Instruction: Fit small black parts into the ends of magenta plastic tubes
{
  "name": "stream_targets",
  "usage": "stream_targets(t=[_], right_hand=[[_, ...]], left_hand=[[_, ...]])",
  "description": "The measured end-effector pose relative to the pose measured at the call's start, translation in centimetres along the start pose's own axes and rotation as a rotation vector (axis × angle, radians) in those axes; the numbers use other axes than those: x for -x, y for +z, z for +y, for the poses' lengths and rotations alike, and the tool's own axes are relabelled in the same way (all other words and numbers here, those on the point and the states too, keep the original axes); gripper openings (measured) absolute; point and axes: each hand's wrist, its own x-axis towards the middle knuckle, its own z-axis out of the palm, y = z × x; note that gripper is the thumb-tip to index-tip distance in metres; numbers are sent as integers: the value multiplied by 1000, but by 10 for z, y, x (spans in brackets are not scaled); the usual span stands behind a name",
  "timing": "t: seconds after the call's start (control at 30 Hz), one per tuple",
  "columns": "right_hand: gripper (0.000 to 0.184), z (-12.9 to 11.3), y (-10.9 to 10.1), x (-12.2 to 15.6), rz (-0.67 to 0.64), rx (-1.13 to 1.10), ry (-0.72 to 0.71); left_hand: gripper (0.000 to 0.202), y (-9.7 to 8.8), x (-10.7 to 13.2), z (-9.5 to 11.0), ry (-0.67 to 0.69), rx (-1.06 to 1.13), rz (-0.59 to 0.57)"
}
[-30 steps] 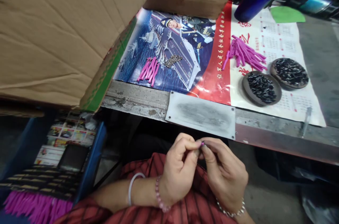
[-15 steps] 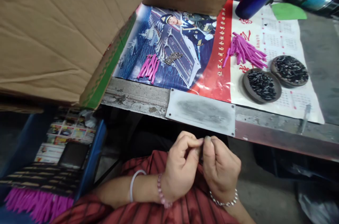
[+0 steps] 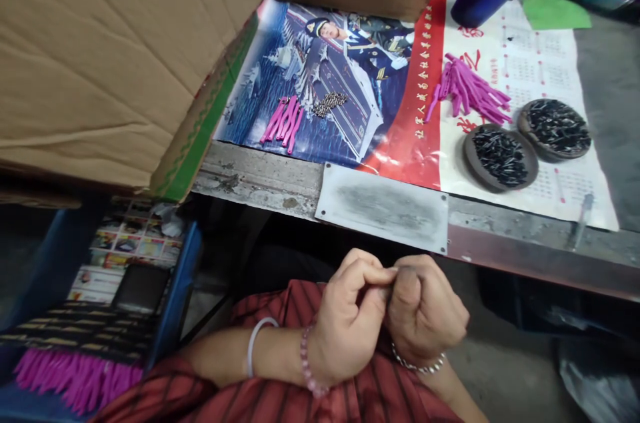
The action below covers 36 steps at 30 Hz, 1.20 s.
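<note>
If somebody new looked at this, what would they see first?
Probably the bright pink strips, heaped on the poster's right side, beside two bowls of dark bits. Next, the big sheet of cardboard filling the upper left. At the bottom, the left hand and right hand are together; anything between their fingertips is hidden.

The left hand [image 3: 350,326] and right hand [image 3: 425,313] meet in front of the counter [image 3: 255,173], fingers curled, tips together; any part between them is hidden and cannot be clearly identified. A grey plate [image 3: 383,206] lies along the counter's front edge. Beyond it, a poster [image 3: 407,159] carries short pink strips [image 3: 284,123], a cluster of small metallic pieces [image 3: 330,104], a larger pink pile [image 3: 470,89] and two bowls [image 3: 531,163] of dark pins [image 3: 500,155]. A blue bin [image 3: 181,283] stands at left.
</note>
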Motion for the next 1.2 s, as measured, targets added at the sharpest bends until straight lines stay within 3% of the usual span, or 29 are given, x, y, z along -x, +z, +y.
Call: stream_targets(t=[0.17, 0.23, 0.37, 0.53, 0.73, 0.93, 1.1, 1.2], right_hand=[[40, -1, -1, -3, -173, -254, 221], [37, 0, 0, -2, -179, -340, 214], [37, 3, 2, 0, -116, -308, 135], [57, 2, -1, -5, -343, -514, 316], [32, -1, -5, -7, -292, -477, 176], [9, 2, -8, -5, -213, -472, 265], [44, 7, -18, -4, -362, -475, 238], [37, 7, -21, -1, -348, -415, 208]], left_hand=[[14, 0, -1, 0, -21, -1, 5], [15, 0, -1, 1, -18, 1, 2], [15, -1, -2, 4, -6, -7, -3], [13, -1, -3, 5, -33, 15, 10], [14, -2, -2, 4, -29, -7, 22], [16, 1, -1, 3, -3, -11, 36], [11, 7, 1, 2, -14, -18, 34], [11, 9, 3, 1, 11, -20, 29]])
